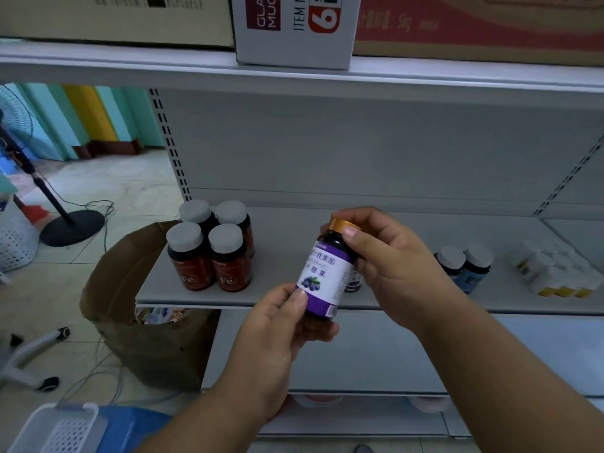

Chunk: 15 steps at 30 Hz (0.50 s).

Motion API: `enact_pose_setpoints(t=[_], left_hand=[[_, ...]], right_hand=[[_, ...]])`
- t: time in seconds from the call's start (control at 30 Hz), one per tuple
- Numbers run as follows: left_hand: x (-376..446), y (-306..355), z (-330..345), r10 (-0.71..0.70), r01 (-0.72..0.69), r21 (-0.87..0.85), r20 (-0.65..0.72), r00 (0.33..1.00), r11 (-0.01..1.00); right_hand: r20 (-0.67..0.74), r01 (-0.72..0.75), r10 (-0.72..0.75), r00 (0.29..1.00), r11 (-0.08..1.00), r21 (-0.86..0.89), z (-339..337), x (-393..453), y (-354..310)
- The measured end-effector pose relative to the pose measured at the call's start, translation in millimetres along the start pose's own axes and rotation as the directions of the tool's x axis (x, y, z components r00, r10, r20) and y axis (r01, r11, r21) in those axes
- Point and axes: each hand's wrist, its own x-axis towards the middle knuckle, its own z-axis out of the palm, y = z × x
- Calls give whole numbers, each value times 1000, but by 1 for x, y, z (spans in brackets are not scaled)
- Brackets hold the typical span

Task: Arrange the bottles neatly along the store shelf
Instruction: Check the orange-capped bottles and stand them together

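Fingers of the left hand (277, 325) and right hand (389, 256) pinch a dark glossy bottle (325, 279), gold-capped, purple-labelled, held tilted before the smooth grey metal shelf (392, 230). At nine o'clock stand four red bottles (212, 246); at three, blue bottles (464, 266). A crumpled brown paper bag (137, 289) sits on the tiled floor (98, 191).

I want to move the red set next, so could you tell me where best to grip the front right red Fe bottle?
Grip the front right red Fe bottle by its grey cap, coming from above or from its open right side. It stands upright, packed against the other three red bottles on its left and behind, so those sides are blocked.
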Motion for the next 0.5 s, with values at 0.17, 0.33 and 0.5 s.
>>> enact_pose_setpoints(t=[0.17, 0.33, 0.5], left_hand=[[0, -3, 0, -94, 97, -41, 77, 993, 994], [3, -1, 1, -100, 101, -6, 98, 990, 995], [2, 5, -1, -245, 299, -276, 211, 946, 913]], right_hand=[[-62, -10, 8, 998, 999, -31, 4, -5, -2], [-58, 9, -13, 998, 997, -72, 7, -4, -1], [137, -73, 52, 989, 985, 156, 5, -5, -2]])
